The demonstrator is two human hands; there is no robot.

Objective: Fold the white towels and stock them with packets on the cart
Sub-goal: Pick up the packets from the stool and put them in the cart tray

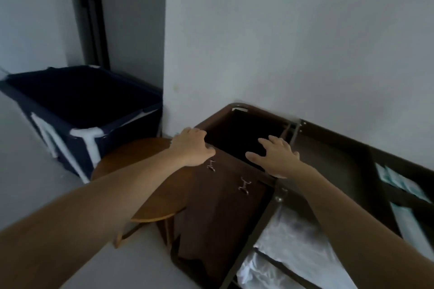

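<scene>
A dark brown housekeeping cart [338,145] stands against the white wall on the right. At its left end hangs a brown fabric bag [218,204] with a dark open mouth. My left hand [191,145] curls over the bag's near left rim. My right hand [274,157] hovers over the bag's mouth with fingers spread and nothing in it. White towels [291,237] lie on the cart's lower shelves, below my right forearm. Pale packets [399,185] sit in compartments on the cart's top at the far right.
A round wooden stool or small table [150,204] stands just left of the cart bag. Behind it a navy fabric bin [77,110] with white trim sits on the pale floor. A dark door frame [91,14] is beyond it.
</scene>
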